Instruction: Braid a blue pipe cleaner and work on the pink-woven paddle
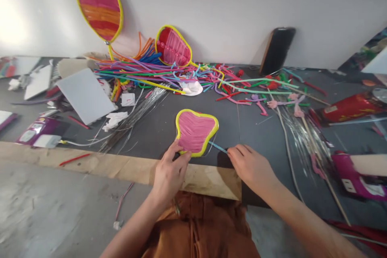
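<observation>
A pink panel (196, 129) edged in yellow pipe cleaner lies on the dark table in front of me. My left hand (173, 165) grips its lower left edge between thumb and fingers. A light blue pipe cleaner (218, 147) runs from the panel's right side to my right hand (246, 165), whose fingertips are pinched on its end. Clear or wire edging shows just outside the yellow border at the lower right. How the blue piece meets the panel is hidden.
Behind lies a heap of coloured pipe cleaners (145, 68). Two finished-looking panels, one striped (98, 8) and one red-pink (173, 46), lean on the wall near a phone (276, 50). Wires (130, 117), a white card (86, 96), a red can (353, 107) and purple glue guns (39, 129) flank me.
</observation>
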Demonstrator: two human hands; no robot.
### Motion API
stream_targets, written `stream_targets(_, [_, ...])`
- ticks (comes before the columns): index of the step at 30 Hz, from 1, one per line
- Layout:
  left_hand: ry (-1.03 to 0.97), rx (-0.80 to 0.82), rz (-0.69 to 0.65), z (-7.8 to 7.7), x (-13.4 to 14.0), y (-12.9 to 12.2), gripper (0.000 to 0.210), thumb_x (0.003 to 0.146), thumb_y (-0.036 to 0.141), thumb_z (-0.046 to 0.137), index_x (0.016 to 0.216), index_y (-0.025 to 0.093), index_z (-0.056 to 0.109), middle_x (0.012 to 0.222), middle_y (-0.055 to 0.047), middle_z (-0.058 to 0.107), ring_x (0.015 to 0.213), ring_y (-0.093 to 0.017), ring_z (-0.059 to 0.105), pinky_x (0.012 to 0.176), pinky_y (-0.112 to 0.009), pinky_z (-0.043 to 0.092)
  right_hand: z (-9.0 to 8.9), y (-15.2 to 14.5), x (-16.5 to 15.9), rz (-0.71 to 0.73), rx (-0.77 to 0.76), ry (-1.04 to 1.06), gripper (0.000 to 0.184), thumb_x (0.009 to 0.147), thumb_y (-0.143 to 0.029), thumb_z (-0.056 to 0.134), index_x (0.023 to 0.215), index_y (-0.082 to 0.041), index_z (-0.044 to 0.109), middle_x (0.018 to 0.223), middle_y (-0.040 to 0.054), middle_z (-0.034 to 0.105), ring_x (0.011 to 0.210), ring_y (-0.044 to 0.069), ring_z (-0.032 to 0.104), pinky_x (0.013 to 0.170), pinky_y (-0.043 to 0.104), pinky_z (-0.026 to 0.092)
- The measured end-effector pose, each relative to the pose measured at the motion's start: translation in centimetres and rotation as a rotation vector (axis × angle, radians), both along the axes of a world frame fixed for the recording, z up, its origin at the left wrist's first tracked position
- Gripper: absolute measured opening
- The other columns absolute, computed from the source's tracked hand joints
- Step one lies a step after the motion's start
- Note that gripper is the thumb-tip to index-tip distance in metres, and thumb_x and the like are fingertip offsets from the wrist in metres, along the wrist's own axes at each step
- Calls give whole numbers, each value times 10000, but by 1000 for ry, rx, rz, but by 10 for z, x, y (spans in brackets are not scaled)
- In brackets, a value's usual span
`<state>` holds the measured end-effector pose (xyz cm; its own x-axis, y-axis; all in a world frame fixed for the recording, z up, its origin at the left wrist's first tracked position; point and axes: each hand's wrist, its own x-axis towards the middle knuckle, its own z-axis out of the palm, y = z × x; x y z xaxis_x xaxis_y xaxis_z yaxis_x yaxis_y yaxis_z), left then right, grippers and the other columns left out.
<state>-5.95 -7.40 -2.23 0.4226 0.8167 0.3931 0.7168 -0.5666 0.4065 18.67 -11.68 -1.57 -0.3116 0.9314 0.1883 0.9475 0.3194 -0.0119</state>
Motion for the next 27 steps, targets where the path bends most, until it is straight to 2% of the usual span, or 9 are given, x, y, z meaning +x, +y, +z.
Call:
stream_targets(7, [-28, -8, 0, -3, -2, 30, 200, 872, 161, 524, 925, 203, 712, 1001, -73, 643, 1106, -204, 600, 861, -291, 536, 12, 1, 20, -30, -12, -158, 160, 847, -103, 526, 726, -188, 586, 679, 37, 590, 643, 186, 536, 585, 315, 310])
stream_targets(12, [-45, -19, -10, -3, -3, 33, 193, 870, 163, 536, 938, 190, 715, 996, -78, 648, 1112, -206, 597, 869, -293, 531, 21, 5, 29, -100, -67, -237, 162, 830, -69, 505, 750, -182, 590, 702, 35, 603, 676, 190, 562, 577, 307, 305])
stream_targets(18, [-29, -29, -44, -2, -9, 35, 208, 871, 149, 531, 954, 201, 714, 1021, -67, 651, 1128, -193, 590, 882, -273, 526, 32, 13, 56, -264, -125, -389, 162, 808, -39, 487, 777, -156, 595, 752, 80, 616, 749, 251, 608, 516, 302, 296])
stream_targets(23, [-26, -24, -49, -1, -15, 36, 201, 870, 152, 538, 949, 198, 716, 1015, -68, 652, 1147, -203, 583, 904, -282, 521, 38, 17, 77, -465, -222, -355, 166, 826, -52, 461, 820, -140, 601, 764, 106, 648, 727, 264, 646, 476, 294, 277])
stream_targets(25, [-31, -22, -61, -1, -17, 35, 196, 870, 149, 539, 945, 193, 714, 1011, -70, 652, 1149, -205, 583, 910, -285, 520, 39, 21, 76, -513, -292, -312, 176, 865, -107, 444, 815, -141, 609, 736, 107, 661, 679, 256, 655, 483, 296, 301])
stream_targets(27, [-38, -22, -86, 0, -19, 35, 195, 871, 142, 536, 940, 191, 712, 1007, -68, 652, 1147, -202, 585, 914, -282, 519, 39, 28, 69, -519, -291, -265, 196, 887, -159, 441, 830, -138, 627, 748, 119, 674, 689, 263, 663, 505, 303, 339])
